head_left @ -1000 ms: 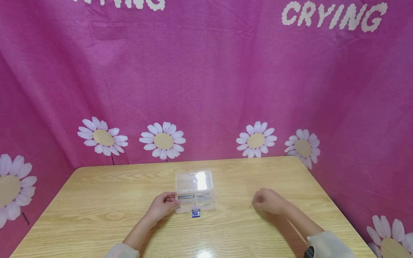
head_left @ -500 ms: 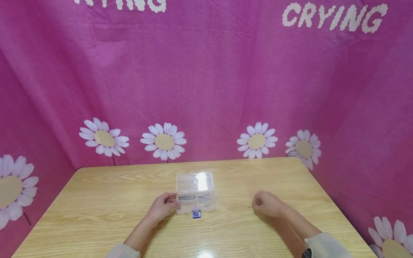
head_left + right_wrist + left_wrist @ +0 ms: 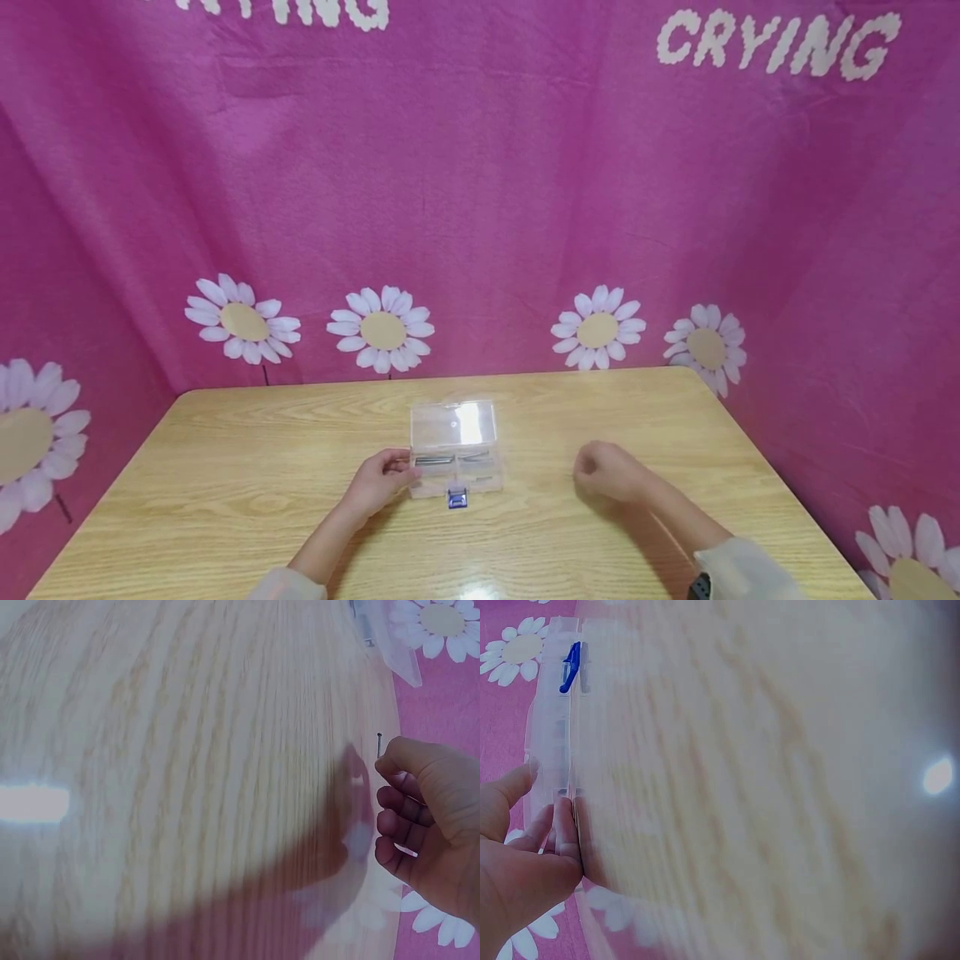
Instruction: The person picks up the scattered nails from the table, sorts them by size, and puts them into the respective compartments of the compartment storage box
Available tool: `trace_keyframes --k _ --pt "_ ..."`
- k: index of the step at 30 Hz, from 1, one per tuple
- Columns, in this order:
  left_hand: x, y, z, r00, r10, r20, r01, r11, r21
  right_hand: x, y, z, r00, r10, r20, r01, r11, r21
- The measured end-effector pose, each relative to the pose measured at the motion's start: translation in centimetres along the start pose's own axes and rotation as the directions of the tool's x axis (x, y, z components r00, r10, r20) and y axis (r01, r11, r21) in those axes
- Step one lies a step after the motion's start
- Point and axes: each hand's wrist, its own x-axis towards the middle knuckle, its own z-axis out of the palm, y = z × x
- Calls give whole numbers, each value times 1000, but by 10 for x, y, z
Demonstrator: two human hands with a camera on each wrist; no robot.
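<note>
A clear plastic compartment box [image 3: 431, 427] stands on the table with its lid raised. Its blue latch [image 3: 457, 499] hangs at the front. Long thin metal nails [image 3: 435, 460] lie in the back left compartment, and a few smaller metal pieces [image 3: 474, 457] are on the right side. My left hand [image 3: 377, 485] holds the box's left end between thumb and fingers. To the right of the box, my right hand [image 3: 611, 472] is above the table. In the right wrist view, its thumb and forefinger pinch a small nail [image 3: 379, 744], head outward; the head view hides this nail.
The wood-grain table [image 3: 262, 450] reflects a bright light near its front. A pink curtain [image 3: 480, 208] with daisies stands behind it and at both sides. A dark wrist device [image 3: 699, 587] shows at the right sleeve.
My right hand has turned slightly and shifted a little left, toward the box; the nail's tip no longer shows in the head view. My left hand and the box stay in place.
</note>
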Motion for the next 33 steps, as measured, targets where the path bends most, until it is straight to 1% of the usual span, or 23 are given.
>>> trace_keyframes --k 7,13,19,26,33 --pt "0 -1 0 1000 4 -11 -4 1000 30 9 -10 2 1000 19 -17 -19 1000 -15" --pt "2 -2 0 1000 3 -1 -3 1000 22 21 -20 3 1000 -8 -11 8 999 -35" --pt "2 -1 0 1000 -8 6 8 1000 20 30 -30 6 998 -68 -4 68 997 -48" --pt "1 1 0 1000 -4 8 4 1000 21 39 -46 16 997 -62 35 62 998 -1" --pt "0 1 0 1000 1 4 -1 1000 13 47 -58 27 997 -67 41 66 998 24"
